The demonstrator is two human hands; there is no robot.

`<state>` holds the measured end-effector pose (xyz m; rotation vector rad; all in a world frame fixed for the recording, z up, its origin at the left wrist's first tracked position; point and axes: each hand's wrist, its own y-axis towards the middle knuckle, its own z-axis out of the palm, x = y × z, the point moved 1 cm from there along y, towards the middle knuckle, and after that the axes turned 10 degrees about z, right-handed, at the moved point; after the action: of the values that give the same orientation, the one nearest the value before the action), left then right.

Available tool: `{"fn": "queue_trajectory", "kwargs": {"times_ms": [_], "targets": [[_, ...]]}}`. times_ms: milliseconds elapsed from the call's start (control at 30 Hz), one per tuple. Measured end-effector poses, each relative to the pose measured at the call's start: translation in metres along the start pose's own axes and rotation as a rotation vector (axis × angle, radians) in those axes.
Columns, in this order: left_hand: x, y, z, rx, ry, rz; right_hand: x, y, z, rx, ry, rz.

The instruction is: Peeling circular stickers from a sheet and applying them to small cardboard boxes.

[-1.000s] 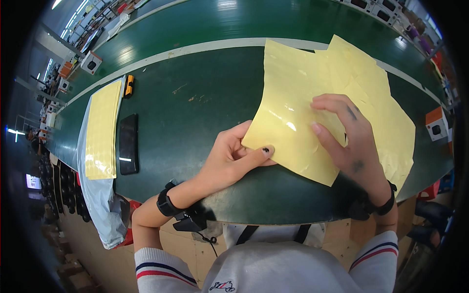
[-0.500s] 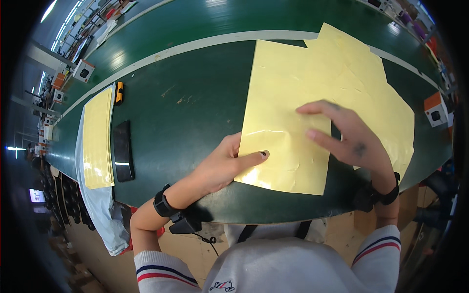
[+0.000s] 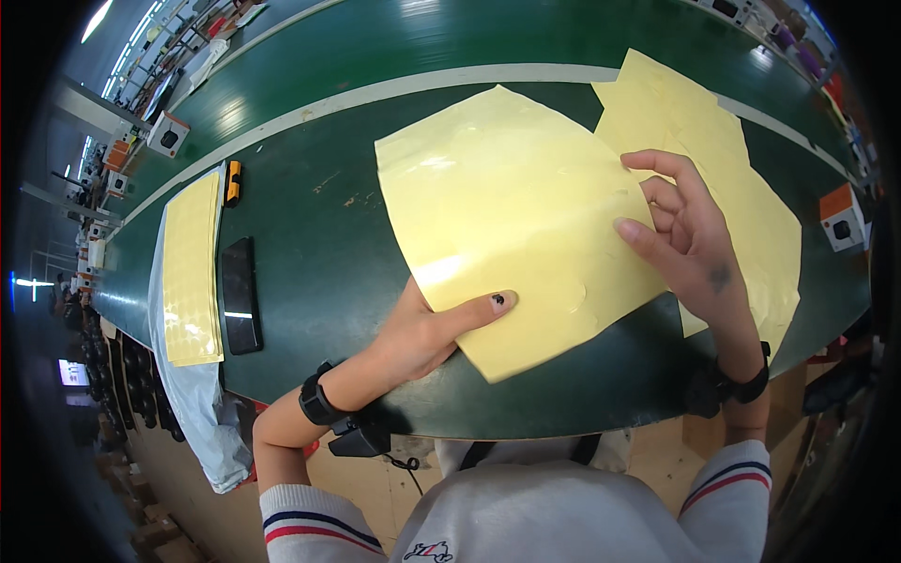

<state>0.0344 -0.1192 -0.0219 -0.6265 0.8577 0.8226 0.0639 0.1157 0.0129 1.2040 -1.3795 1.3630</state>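
Note:
A glossy yellow sheet (image 3: 526, 216) is tilted above the green table, its lower left edge in my left hand (image 3: 427, 328). My left thumb lies on top of it and the other fingers are hidden beneath. At its right edge is my right hand (image 3: 694, 239), with thumb and index finger apart and the other fingers curled. The right thumb tip overlaps the sheet; whether it touches cannot be made out. More yellow sheets (image 3: 751, 235) lie loosely overlapped on the table, partly behind my right hand.
To the left, a neat stack of yellow sheets (image 3: 192, 272) rests on a pale plastic bag (image 3: 211, 422) hanging over the table edge. Beside it lie a black phone-like slab (image 3: 240, 296) and an orange-and-black cutter (image 3: 233, 184). A white-and-orange box (image 3: 842, 218) stands far right.
The held sheet has turned counterclockwise and its far end has swung left, off the loose sheets. My right hand has moved from over the sheet to its right edge, with fingers more curled.

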Motion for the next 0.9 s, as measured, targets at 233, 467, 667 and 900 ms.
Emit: {"fn": "queue_trajectory", "kwargs": {"times_ms": [233, 467, 667, 900], "targets": [[-0.003, -0.008, 0.008, 0.058, 0.51, 0.071, 0.003, -0.002, 0.014, -0.309, -0.507, -0.409], [0.004, -0.016, 0.011, 0.02, 0.629, 0.388, 0.002, -0.02, 0.036, -0.265, -1.001, -0.77], [0.004, -0.022, 0.011, 0.086, 0.847, 0.511, -0.003, -0.019, 0.047, -0.228, -0.887, -0.789], [-0.002, -0.033, 0.004, 0.482, 2.095, 0.969, -0.003, -0.023, 0.051, -0.225, -0.826, -0.795]]}}
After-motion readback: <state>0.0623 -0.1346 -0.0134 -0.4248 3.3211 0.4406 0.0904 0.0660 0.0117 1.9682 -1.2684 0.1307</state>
